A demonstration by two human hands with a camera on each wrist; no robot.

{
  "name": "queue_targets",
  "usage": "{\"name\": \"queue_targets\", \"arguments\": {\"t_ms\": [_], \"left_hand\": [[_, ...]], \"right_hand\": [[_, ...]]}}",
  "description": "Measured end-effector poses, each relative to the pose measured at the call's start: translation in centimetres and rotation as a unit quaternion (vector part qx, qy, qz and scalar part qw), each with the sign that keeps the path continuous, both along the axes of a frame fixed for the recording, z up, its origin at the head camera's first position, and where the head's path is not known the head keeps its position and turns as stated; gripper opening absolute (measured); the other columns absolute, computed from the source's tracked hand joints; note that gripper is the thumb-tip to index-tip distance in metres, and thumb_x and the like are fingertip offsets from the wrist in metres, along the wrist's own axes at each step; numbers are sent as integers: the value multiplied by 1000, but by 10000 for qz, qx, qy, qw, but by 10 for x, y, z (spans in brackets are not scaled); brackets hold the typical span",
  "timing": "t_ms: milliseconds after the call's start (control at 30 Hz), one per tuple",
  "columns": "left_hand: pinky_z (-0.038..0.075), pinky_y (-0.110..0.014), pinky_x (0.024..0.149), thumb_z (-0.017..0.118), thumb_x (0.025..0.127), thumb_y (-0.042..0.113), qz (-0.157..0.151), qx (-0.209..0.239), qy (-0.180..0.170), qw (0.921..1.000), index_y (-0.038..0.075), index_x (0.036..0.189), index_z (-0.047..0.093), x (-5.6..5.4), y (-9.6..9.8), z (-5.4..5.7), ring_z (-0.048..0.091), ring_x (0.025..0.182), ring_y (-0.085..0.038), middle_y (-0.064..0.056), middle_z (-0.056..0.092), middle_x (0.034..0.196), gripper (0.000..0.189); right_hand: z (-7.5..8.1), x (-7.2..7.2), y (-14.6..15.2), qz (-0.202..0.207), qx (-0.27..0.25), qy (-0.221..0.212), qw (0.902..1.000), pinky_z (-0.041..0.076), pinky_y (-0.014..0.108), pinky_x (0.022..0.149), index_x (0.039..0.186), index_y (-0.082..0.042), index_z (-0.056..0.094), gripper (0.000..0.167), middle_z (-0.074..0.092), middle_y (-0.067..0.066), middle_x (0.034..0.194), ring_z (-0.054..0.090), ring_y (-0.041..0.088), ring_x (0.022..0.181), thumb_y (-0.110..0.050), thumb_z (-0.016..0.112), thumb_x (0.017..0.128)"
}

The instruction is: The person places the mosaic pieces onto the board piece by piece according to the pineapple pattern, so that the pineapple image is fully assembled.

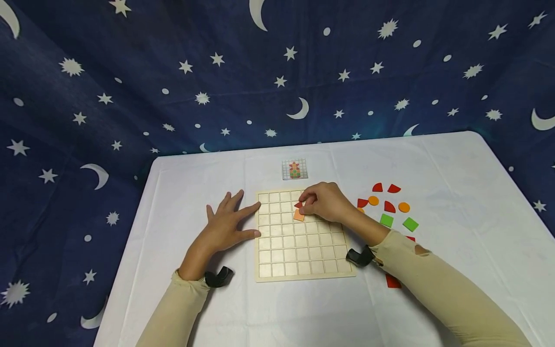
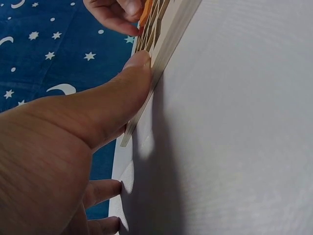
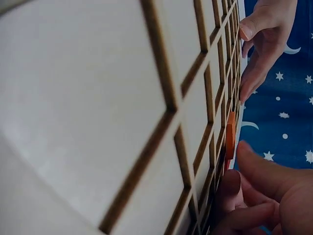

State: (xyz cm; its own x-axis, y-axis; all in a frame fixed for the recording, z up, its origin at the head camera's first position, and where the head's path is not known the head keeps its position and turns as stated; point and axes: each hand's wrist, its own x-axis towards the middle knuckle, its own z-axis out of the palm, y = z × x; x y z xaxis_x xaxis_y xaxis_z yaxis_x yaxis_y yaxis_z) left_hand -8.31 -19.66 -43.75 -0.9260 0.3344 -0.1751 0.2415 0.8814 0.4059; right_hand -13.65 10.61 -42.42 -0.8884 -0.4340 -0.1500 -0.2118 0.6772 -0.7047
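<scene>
A pale wooden grid board lies on the table. Spread fingers of my left hand reach the board's left edge, with the thumb and index fingertip touching its rim. Over the upper middle of the board, my right hand has thumb and fingers closed about a small red tile, partly hidden by the fingertips. Just below it an orange square tile sits slightly askew on the grid, close against the thumb. In the right wrist view the orange tile stands out from the board beside the thumb.
Behind the board lies a small pattern card. To the right are loose pieces: red quarter-circles, orange discs, green squares and a red piece partly under the right sleeve. A starry dark blue cloth hangs behind the white table.
</scene>
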Motion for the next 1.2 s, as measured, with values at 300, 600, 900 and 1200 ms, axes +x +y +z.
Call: {"name": "queue_targets", "arguments": {"t_ms": [300, 600, 900, 1200], "left_hand": [[1, -88, 106, 77, 83, 60, -4, -56, -22, 10000, 35, 151, 50, 0, 1, 0, 9, 157, -48, -16, 20, 170, 78], [3, -88, 106, 78, 82, 58, -2, -53, 65, 10000, 35, 150, 52, 0, 2, 1, 10, 157, -49, -17, 21, 170, 77], [2, -88, 106, 78, 82, 58, -4, -33, 50, 10000, 35, 150, 52, 2, 1, 0, 10, 157, -48, -17, 21, 170, 76], [3, -89, 105, 78, 83, 58, -14, -70, 74, 9999, 34, 150, 52, 2, 2, 0, 10, 156, -49, -17, 21, 170, 76]], "right_hand": [[4, 1, 0, 285, 8, -235, 9993, 47, 31, 76, 108, -15, 80, 25, 70, -6, 83, 60, 14, 81, -16, 84, 84], [2, 0, -1, 230, 22, -52, 9997, 47, 32, 76, 107, -15, 80, 30, 71, -5, 83, 60, 14, 80, -17, 89, 78], [0, -4, -3, 147, 161, 145, 9997, 49, 34, 80, 104, -15, 78, 30, 70, -5, 82, 61, 16, 81, -19, 90, 77], [1, -5, -2, 314, 115, 426, 9985, 47, 32, 73, 87, -18, 79, 16, 69, -7, 77, 60, 14, 78, -20, 91, 76]]}}
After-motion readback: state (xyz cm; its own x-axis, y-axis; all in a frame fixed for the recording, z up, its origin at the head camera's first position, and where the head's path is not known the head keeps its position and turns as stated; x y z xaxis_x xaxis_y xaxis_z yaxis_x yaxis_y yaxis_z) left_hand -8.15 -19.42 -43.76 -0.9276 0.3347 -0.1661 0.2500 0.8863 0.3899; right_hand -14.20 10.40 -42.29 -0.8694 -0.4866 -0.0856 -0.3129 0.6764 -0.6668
